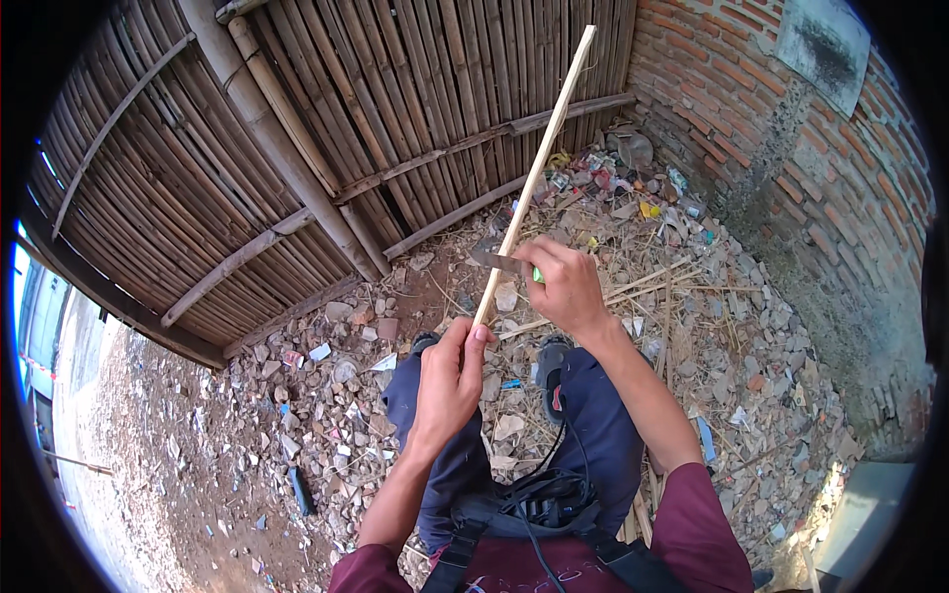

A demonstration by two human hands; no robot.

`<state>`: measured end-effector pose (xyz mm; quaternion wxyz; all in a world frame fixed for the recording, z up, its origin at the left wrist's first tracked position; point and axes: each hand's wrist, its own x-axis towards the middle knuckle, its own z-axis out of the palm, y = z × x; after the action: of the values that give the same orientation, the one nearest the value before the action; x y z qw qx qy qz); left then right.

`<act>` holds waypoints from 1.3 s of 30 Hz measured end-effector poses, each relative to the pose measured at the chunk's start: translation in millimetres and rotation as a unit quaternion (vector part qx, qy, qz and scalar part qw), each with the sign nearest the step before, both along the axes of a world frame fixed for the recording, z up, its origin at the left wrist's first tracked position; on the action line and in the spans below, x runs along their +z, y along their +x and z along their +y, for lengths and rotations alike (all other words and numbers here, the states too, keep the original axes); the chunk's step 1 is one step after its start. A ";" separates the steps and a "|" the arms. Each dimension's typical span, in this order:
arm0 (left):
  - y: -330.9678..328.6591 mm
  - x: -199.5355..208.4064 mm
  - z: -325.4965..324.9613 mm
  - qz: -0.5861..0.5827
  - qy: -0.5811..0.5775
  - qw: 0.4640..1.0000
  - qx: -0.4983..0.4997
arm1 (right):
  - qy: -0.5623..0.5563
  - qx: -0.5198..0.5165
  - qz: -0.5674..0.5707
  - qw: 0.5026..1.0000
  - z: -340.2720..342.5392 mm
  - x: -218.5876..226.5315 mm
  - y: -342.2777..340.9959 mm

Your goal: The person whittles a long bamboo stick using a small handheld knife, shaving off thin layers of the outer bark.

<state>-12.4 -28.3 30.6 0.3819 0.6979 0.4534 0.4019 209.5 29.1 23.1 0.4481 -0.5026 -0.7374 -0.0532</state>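
Note:
A long, pale bamboo strip slants up and away in front of me, its far end near the bamboo wall. My left hand is closed round its lower end, thumb along the top. My right hand is closed round a knife with a green handle, most of which the fingers hide. The knife's dark blade lies across the strip, a little above my left hand, and appears to touch it.
A bamboo-slat wall stands ahead and left, meeting a brick wall on the right. Stones and litter cover the ground. Cut bamboo strips lie beyond my right knee. A dark oblong object lies at lower left.

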 end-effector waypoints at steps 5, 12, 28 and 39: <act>1.7 0.9 4.1 0.022 0.025 0.999 0.040 | -0.033 -0.028 -0.058 0.997 15.9 3.5 -4.9; 8.7 -2.6 5.5 0.055 0.051 0.995 0.059 | -0.010 -0.039 -0.064 0.997 29.5 -14.7 -7.0; 24.4 -21.9 8.2 0.065 0.068 0.992 0.079 | -0.003 -0.116 -0.044 0.992 43.0 -35.0 -8.7; 14.5 -23.5 2.8 0.069 0.061 0.993 0.075 | -0.010 -0.169 -0.005 0.986 57.3 -43.2 -7.5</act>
<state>2.1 -25.5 7.2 0.2752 0.7096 0.5046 0.4075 202.0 86.4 -20.1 0.4240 -0.6240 -0.6447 -0.1232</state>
